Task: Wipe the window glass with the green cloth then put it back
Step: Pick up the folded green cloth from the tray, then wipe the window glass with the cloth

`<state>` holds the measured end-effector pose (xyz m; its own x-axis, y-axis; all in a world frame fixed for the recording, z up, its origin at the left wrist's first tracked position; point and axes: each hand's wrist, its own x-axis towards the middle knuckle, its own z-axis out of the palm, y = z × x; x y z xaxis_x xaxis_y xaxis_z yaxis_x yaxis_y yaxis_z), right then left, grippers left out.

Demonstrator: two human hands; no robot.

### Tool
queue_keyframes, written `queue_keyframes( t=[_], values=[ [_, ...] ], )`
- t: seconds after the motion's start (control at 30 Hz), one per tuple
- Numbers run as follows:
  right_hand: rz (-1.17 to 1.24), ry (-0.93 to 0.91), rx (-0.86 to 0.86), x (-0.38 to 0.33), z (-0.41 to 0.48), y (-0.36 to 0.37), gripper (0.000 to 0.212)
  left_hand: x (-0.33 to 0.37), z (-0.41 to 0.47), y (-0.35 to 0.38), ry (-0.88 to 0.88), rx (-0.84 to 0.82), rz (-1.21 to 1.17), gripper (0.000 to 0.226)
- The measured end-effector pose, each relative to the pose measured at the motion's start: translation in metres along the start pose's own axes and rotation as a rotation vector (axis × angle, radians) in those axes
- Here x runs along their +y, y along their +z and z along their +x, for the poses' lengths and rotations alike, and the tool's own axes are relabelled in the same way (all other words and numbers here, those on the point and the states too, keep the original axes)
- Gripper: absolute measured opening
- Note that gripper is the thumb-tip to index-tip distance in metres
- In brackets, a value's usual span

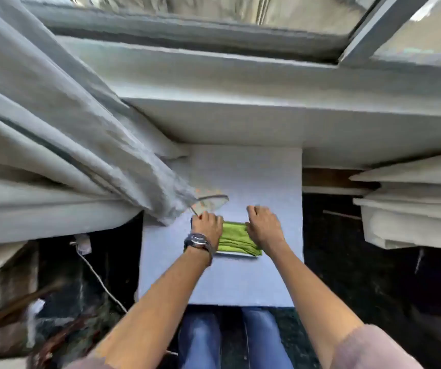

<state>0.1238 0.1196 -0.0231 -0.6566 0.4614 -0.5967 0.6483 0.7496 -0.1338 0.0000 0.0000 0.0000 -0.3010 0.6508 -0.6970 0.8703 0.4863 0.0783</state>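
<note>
A folded green cloth [234, 238] lies on a small white tray [236, 254] on a pale blue table [246, 171]. My left hand [206, 227], with a wristwatch, rests on the cloth's left edge with fingers curled down. My right hand [264, 226] presses on its right edge, fingers bent. Both hands touch the cloth; whether they pinch it is hidden. The window glass [214, 8] runs along the top, above a wide white sill [240, 83].
A grey curtain [62, 134] hangs over the left side and onto the table's corner. Folded white fabric [411, 209] lies at the right. A patterned object [210, 202] peeks from under the curtain. A white cable [99, 280] trails at lower left.
</note>
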Motion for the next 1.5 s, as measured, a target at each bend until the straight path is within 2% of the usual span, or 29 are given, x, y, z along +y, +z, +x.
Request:
queue_keyframes(
  t=[0.03, 0.1, 0.2, 0.33, 0.4, 0.47, 0.57, 0.63, 0.7, 0.8, 0.9, 0.97, 1.07, 1.17, 1.27, 1.3, 1.37, 1.4, 1.5],
  values=[
    [-0.046, 0.001, -0.057, 0.003, 0.008, 0.025, 0.034, 0.011, 0.009, 0.025, -0.011, -0.076, 0.052, 0.038],
    [-0.075, -0.016, -0.076, 0.013, 0.025, 0.07, 0.034, 0.027, 0.03, 0.074, -0.01, -0.106, 0.019, 0.04],
    [-0.116, -0.007, -0.113, 0.027, 0.037, 0.125, 0.039, 0.045, 0.057, 0.129, 0.01, -0.019, 0.022, 0.052],
    [-0.2, -0.022, -0.018, 0.033, 0.034, 0.155, 0.034, 0.055, 0.083, 0.167, -0.021, 0.109, 0.078, 0.057],
    [-0.276, -0.041, 0.005, 0.032, 0.03, 0.153, 0.034, 0.057, 0.088, 0.165, -0.035, 0.081, 0.052, 0.056],
    [-0.276, -0.084, -0.08, 0.032, 0.026, 0.147, 0.036, 0.058, 0.089, 0.154, -0.049, 0.012, 0.011, 0.05],
    [-0.158, -0.128, -0.205, 0.03, 0.017, 0.12, 0.035, 0.053, 0.081, 0.126, -0.032, -0.045, -0.001, 0.043],
    [0.026, -0.152, -0.185, 0.029, 0.003, 0.087, 0.032, 0.045, 0.064, 0.099, -0.011, -0.095, -0.042, 0.044],
    [0.314, -0.129, -0.121, 0.029, -0.014, 0.037, 0.026, 0.034, 0.037, 0.062, -0.027, -0.137, -0.148, 0.037],
    [0.727, -0.043, 0.035, 0.026, -0.034, -0.059, 0.034, 0.017, -0.008, -0.007, -0.072, -0.043, -0.615, 0.018],
    [0.922, 0.011, 0.294, 0.019, -0.043, -0.175, 0.042, -0.002, -0.038, -0.113, -0.041, 0.223, -0.879, 0.02],
    [0.922, -0.051, 0.475, 0.005, -0.046, -0.279, 0.04, -0.014, -0.056, -0.21, -0.004, 0.455, -0.959, 0.018],
    [0.787, -0.29, 0.668, -0.021, -0.07, -0.459, 0.047, -0.019, -0.097, -0.371, 0.112, 0.724, -1.048, 0.021],
    [0.598, -0.566, 0.972, -0.053, -0.139, -0.64, 0.059, -0.016, -0.169, -0.527, 0.313, 1.013, -1.09, 0.022],
    [0.319, -0.738, 1.401, -0.077, -0.212, -0.778, 0.081, -0.014, -0.246, -0.647, 0.48, 1.346, -0.944, 0.025],
    [0.216, -0.768, 1.496, -0.083, -0.234, -0.814, 0.075, -0.015, -0.27, -0.681, 0.525, 1.411, -0.861, 0.025],
    [0.004, -0.663, 1.57, -0.09, -0.268, -0.873, 0.061, -0.021, -0.31, -0.735, 0.518, 1.555, -0.587, 0.029],
    [-0.092, -0.638, 1.607, -0.092, -0.275, -0.893, 0.058, -0.027, -0.327, -0.754, 0.454, 1.634, -0.416, 0.033],
    [-0.492, -0.401, 1.831, -0.101, -0.285, -0.921, 0.035, -0.059, -0.37, -0.791, 0.228, 1.875, -0.014, 0.04]
  ],
)
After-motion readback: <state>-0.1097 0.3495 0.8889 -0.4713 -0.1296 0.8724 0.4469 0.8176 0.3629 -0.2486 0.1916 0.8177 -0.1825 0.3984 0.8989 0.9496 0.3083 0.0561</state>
